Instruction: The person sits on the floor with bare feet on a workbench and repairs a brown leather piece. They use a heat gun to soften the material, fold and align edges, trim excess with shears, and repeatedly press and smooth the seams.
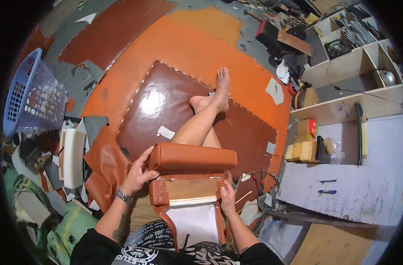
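Fingers of the left hand [138, 174] and right hand [228, 197], half closed, grip opposite sides of the brown rectangular leather-covered pad [195, 158], lower centre of the frame, apparently steadying it.

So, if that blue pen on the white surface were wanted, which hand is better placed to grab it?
Probably the right hand: it grips the right edge of the brown padded piece, nearer the blue pen. The left hand holds the left side, farther away.

The brown mat's [142, 121] near side is blocked by legs [196, 126] and leather cushion [195, 158]; its far-left corner is unobstructed.
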Demonstrator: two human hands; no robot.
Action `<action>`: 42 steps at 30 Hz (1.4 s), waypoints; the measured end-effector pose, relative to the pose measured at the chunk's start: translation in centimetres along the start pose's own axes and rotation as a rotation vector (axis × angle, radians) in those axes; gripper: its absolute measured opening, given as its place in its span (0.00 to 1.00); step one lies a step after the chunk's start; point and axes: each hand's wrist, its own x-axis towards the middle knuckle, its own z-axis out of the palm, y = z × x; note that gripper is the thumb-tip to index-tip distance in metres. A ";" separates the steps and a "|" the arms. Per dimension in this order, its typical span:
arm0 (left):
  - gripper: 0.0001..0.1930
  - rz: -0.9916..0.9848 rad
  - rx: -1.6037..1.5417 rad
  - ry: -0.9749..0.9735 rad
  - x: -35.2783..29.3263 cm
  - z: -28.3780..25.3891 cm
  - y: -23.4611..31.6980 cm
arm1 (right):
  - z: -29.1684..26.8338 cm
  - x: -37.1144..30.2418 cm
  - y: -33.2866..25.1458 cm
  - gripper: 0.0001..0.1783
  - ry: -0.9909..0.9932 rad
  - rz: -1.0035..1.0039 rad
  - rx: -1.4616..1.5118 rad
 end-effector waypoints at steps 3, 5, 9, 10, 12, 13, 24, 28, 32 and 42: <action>0.50 -0.027 -0.119 -0.066 0.5 -0.7 -1.0 | 0.1 0.4 0.4 0.24 0.020 0.046 0.008; 0.48 0.043 -0.070 -0.042 0.7 -0.8 -1.3 | 0.1 1.3 0.3 0.24 -0.017 -0.019 -0.011; 0.46 0.089 0.085 0.088 -0.8 0.4 -1.4 | 0.7 1.2 0.1 0.24 -0.028 -0.037 0.079; 0.45 0.060 0.113 0.138 -1.3 0.8 -1.4 | 1.0 1.2 0.0 0.24 -0.032 -0.052 0.080; 0.43 -0.010 0.205 0.244 -2.8 1.7 -1.2 | 1.4 0.7 -0.1 0.24 -0.016 -0.055 0.051; 0.42 -0.108 0.251 0.327 -3.3 2.0 -1.0 | 1.5 0.4 -0.1 0.24 -0.027 -0.095 0.030; 0.43 0.252 1.248 0.099 -12.3 1.4 -0.1 | -2.7 -9.9 -1.9 0.30 0.090 -0.269 -0.685; 0.44 0.544 1.490 0.027 -11.7 1.5 -2.7 | -1.9 -10.2 -1.0 0.39 0.182 -0.744 -0.971; 0.27 0.852 1.435 -0.055 -8.5 2.1 -3.0 | -1.6 -7.1 -2.6 0.30 0.114 -0.966 -1.002; 0.08 0.442 0.794 0.037 -1.6 5.3 6.3 | -3.3 -1.7 -14.8 0.22 -0.047 -0.927 -0.613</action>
